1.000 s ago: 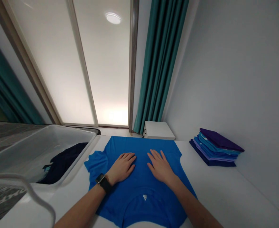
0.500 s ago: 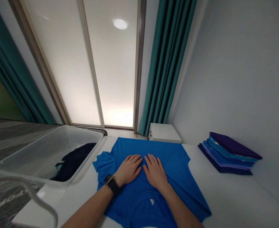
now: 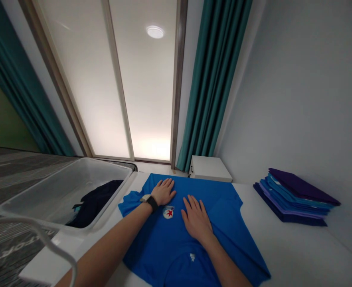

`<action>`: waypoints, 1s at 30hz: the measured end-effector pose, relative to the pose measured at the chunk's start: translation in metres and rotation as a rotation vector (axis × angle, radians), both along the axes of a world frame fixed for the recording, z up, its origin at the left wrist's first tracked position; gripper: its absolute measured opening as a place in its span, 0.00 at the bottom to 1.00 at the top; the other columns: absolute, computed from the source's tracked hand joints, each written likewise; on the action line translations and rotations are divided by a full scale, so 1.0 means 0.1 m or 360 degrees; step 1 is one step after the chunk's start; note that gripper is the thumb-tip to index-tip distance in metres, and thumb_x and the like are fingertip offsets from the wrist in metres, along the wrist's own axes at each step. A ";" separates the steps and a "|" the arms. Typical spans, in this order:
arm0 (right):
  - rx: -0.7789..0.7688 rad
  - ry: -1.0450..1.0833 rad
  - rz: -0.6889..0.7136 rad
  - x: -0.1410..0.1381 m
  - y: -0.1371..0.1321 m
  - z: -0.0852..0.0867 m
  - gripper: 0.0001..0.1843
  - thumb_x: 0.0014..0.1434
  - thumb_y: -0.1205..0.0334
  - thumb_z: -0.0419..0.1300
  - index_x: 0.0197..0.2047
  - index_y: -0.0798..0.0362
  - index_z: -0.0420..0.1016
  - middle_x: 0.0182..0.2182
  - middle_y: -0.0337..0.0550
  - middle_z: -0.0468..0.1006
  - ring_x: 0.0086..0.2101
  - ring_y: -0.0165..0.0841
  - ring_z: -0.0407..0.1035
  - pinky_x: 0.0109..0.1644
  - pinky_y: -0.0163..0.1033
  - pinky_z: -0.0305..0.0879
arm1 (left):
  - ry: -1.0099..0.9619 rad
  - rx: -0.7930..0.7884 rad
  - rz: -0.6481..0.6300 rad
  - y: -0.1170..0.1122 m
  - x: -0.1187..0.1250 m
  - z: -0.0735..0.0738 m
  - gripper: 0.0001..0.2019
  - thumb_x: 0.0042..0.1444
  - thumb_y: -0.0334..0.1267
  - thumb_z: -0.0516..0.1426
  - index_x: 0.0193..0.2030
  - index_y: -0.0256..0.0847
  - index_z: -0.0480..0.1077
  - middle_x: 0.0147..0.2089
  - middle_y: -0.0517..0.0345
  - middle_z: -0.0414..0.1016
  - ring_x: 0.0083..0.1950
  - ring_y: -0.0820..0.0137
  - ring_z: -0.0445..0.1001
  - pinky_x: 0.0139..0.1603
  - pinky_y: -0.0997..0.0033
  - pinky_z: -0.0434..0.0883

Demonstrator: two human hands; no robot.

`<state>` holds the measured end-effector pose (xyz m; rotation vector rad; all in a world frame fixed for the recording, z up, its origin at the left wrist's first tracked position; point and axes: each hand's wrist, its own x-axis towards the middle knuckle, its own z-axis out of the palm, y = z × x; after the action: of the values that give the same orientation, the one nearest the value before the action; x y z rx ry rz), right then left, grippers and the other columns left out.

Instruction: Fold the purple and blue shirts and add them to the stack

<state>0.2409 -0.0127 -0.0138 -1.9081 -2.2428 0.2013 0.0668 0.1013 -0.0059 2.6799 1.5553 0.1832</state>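
Observation:
A blue T-shirt (image 3: 164, 247) lies spread on the white table, its collar toward me and its hem at the far side. My left hand (image 3: 163, 192) rests flat on the cloth near the far left part, fingers stretched out, a dark-strapped watch (image 3: 149, 201) on that wrist. Just below it shows a round white and red emblem (image 3: 168, 212) on the shirt. Palm down on the middle of the shirt is my right hand (image 3: 196, 217), its fingers a little apart. A small white logo (image 3: 192, 257) sits near the collar.
Folded purple and blue clothes (image 3: 297, 199) form a stack on the right of the table (image 3: 254, 239) by the wall. To the left stands a translucent bin (image 3: 44, 195) holding dark clothing (image 3: 96, 203). A white cabinet (image 3: 210, 167) stands beyond the table.
My left hand has slid away from me and slightly left over the shirt, uncovering the red and white emblem. My right hand has stayed nearly in place.

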 end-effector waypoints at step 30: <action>-0.0062 0.0015 -0.0011 0.00 -0.01 0.05 0.32 0.68 0.49 0.36 0.70 0.52 0.51 0.70 0.44 0.48 0.68 0.37 0.39 0.70 0.52 0.32 | 0.0090 -0.0135 0.0620 0.47 -0.63 -0.08 0.31 0.66 0.52 0.37 0.71 0.38 0.49 0.74 0.45 0.45 0.74 0.55 0.44 0.67 0.41 0.46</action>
<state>0.2407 -0.0136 -0.0090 -1.9299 -2.2421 0.2536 0.0035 0.1484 -0.0136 2.3129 2.0384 0.0495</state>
